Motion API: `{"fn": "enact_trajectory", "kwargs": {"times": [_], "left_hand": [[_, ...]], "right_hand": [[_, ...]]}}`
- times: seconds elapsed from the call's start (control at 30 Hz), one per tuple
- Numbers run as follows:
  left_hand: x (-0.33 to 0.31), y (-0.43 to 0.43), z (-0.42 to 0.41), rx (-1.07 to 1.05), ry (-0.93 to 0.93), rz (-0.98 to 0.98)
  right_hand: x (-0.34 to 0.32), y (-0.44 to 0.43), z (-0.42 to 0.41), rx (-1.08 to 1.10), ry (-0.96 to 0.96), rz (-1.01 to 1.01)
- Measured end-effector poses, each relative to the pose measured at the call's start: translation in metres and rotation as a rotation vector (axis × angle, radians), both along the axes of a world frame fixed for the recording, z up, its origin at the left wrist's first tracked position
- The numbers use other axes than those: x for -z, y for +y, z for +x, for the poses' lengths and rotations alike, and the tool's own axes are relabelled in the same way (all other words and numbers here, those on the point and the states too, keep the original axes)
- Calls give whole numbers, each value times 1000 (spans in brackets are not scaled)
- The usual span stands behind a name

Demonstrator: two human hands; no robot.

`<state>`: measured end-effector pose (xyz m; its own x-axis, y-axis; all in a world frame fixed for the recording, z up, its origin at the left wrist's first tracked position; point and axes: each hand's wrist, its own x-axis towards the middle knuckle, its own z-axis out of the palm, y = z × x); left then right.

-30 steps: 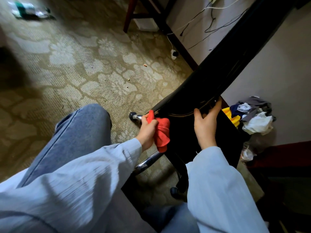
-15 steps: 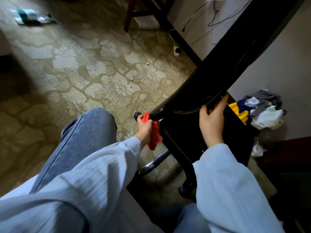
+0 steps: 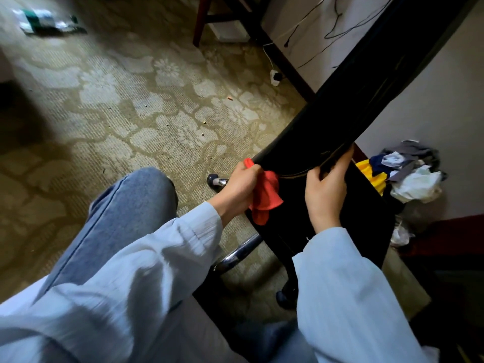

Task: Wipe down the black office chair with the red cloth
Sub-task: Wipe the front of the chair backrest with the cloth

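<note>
While the chair point(image 3: 353, 106) slants from the upper right of the frame down to the centre, the left hand point(image 3: 241, 187) clenches the cloth point(image 3: 267, 197) and holds it against the chair's lower edge, just right of centre. The cloth's loose end hangs below the hand, in front of the dark chair. The right hand point(image 3: 324, 189), a little further right, grips the chair's rim with curled fingers. A caster point(image 3: 213, 179) and a chrome leg point(image 3: 238, 254) show beside and below the left hand. A knee point(image 3: 131, 205) in jeans fills the lower left over patterned carpet point(image 3: 117, 113). Clothes point(image 3: 408, 171) lie heaped at the right by the wall.
</note>
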<state>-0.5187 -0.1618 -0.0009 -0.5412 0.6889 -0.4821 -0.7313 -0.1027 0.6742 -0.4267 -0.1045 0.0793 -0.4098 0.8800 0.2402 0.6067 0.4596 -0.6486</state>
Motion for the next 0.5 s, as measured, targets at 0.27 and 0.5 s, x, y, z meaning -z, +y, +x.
{"fn": "enact_trajectory", "kwargs": {"times": [0.27, 0.5], "left_hand": [[0, -17, -15, -111, -300, 0], [36, -20, 2, 8, -344, -274]], "right_hand": [[-1, -1, 0, 17, -24, -9], [-4, -10, 8, 5, -30, -6]]}}
